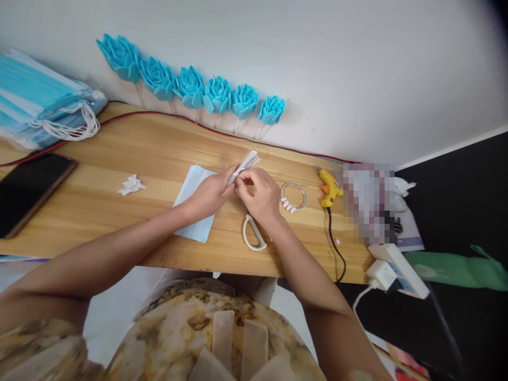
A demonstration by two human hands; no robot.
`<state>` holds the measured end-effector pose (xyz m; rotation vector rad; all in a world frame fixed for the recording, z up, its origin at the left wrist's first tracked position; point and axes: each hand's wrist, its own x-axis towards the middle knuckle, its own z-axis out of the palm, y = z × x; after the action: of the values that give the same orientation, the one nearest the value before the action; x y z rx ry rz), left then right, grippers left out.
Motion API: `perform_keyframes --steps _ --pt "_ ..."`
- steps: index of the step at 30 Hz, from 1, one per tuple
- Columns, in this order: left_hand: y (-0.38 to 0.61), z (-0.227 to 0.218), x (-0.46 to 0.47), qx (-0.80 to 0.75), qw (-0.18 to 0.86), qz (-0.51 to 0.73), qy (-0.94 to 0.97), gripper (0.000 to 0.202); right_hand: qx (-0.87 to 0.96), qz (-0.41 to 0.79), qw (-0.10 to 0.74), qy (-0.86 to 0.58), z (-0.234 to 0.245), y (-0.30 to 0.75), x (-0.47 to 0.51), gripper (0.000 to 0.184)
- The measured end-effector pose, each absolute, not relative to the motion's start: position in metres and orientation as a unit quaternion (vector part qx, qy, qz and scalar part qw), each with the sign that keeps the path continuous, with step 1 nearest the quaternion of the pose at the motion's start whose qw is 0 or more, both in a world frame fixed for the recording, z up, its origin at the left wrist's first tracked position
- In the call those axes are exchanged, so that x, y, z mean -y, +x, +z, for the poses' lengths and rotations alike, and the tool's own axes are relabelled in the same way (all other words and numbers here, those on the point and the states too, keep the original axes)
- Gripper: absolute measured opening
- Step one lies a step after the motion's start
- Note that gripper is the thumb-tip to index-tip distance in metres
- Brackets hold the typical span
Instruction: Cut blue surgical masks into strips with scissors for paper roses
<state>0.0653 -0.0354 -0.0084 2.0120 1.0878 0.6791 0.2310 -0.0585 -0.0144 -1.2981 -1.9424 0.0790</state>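
Note:
My left hand [209,196] and my right hand [257,193] meet over the middle of the wooden table [119,174]. Both pinch a folded, pleated white strip of mask fabric [246,161] that sticks up and fans out past the fingertips. A flat pale blue mask piece [190,206] lies under my left wrist. White-handled scissors [253,235] lie on the table below my right hand, partly hidden by it.
Several blue fabric roses [190,87] lean on the wall. A stack of blue face masks [43,100] and a dark phone [27,188] sit at left. White scraps [132,184], a wire coil [294,194], a yellow glue gun [329,188] and a power strip [397,267] lie nearby.

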Motion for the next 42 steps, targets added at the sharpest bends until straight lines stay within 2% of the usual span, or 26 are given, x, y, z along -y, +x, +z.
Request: perform_keyframes --steps 8,21,25,29,30,32,35,39,42 --pt "0.063 -0.007 0.029 -0.434 0.37 0.282 0.771 0.056 0.76 0.014 0.415 -0.5 -0.011 0.235 0.059 0.013" --pt "0.068 -0.014 0.04 -0.468 0.308 0.236 0.794 0.048 0.774 -0.054 0.343 -0.53 -0.014 0.228 0.062 0.017" --pt "0.067 -0.01 0.037 -0.439 0.392 0.281 0.758 0.042 0.76 0.005 0.374 -0.532 -0.014 0.228 0.06 0.014" --pt "0.066 -0.004 0.033 -0.37 0.63 0.292 0.617 0.02 0.708 0.167 0.429 -0.535 -0.012 0.232 0.056 0.008" --pt "0.065 -0.003 0.032 -0.343 0.68 0.289 0.58 0.019 0.689 0.216 0.443 -0.532 -0.012 0.234 0.055 0.008" --pt "0.064 -0.001 0.032 -0.301 0.734 0.29 0.536 0.031 0.649 0.296 0.464 -0.526 -0.012 0.236 0.052 0.01" --pt "0.064 -0.001 0.032 -0.284 0.747 0.3 0.52 0.041 0.622 0.334 0.468 -0.532 -0.015 0.237 0.05 0.013" --pt "0.065 -0.004 0.031 -0.294 0.734 0.302 0.533 0.043 0.661 0.256 0.451 -0.542 -0.014 0.237 0.051 0.009" --pt "0.065 -0.005 0.03 -0.316 0.704 0.309 0.557 0.035 0.694 0.201 0.448 -0.527 -0.01 0.238 0.054 0.009"
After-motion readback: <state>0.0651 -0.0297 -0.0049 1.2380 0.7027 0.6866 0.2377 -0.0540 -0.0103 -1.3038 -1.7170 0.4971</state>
